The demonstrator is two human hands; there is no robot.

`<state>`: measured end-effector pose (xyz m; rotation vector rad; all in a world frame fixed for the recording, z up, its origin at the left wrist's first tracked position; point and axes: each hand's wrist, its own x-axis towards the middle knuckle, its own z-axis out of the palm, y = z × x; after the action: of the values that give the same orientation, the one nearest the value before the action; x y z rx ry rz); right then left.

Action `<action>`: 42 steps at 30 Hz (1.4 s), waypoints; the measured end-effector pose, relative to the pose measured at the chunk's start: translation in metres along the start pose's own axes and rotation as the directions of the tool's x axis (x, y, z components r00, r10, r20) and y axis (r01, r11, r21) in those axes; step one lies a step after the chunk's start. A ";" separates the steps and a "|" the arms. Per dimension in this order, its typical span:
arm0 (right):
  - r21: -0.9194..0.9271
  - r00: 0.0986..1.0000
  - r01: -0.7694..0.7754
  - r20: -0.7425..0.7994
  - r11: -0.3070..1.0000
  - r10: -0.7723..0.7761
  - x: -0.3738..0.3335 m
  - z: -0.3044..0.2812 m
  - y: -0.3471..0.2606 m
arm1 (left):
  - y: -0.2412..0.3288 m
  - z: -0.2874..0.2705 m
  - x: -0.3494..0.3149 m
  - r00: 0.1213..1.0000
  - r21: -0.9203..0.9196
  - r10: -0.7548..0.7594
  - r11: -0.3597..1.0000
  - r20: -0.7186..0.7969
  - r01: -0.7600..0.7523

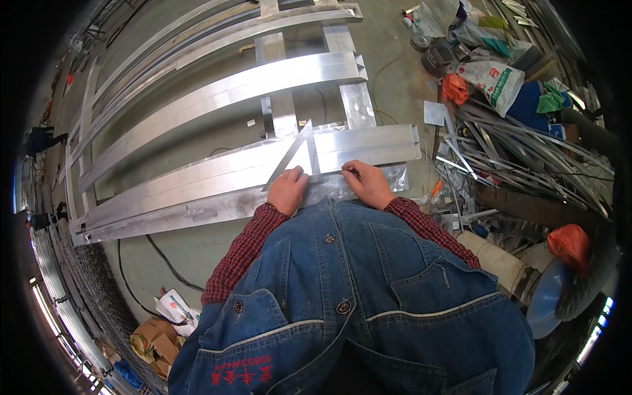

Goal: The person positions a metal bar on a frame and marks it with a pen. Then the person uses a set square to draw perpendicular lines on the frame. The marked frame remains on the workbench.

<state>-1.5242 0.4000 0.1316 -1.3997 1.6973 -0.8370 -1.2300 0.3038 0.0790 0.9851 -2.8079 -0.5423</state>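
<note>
A long silver metal profile (370, 146) lies across a bench in front of me. On it rests a flat metal triangle square (312, 153), its point facing away from me. My left hand (288, 189) holds the square at its near edge, fingers bent against it. To the right of the square, my right hand (368, 185) is pinched on a thin dark stick-like thing (343, 172) whose short end shows near the profile; most of it is hidden by the fingers. Under both lies a wider metal beam (230, 201).
More silver profiles (263, 78) lie parallel beyond, across metal cross-pieces (355, 99). Scrap metal strips (520, 148) and bags (494, 82) are heaped at right. A blue round container (550, 299) stands low right. A cable (164, 260) and a cardboard box (158, 339) are at lower left.
</note>
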 end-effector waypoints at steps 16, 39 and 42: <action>-0.020 0.997 -0.007 -0.079 1.000 0.005 -0.004 0.024 -0.009 | -0.001 0.000 0.002 0.994 0.007 0.072 0.997 -0.082 -0.071; -0.418 0.887 0.449 0.096 0.790 -0.453 0.080 0.032 -0.004 | 0.010 -0.001 0.006 1.000 0.066 -0.005 0.998 -0.013 0.006; -0.425 0.884 0.457 0.120 0.781 -0.452 0.084 0.031 -0.002 | 0.013 -0.002 0.005 1.000 0.066 -0.017 0.998 -0.013 0.018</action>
<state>-1.5047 0.3161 0.1051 -2.1902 1.6213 -0.7077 -1.2409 0.3089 0.0859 1.0222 -2.8256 -0.4454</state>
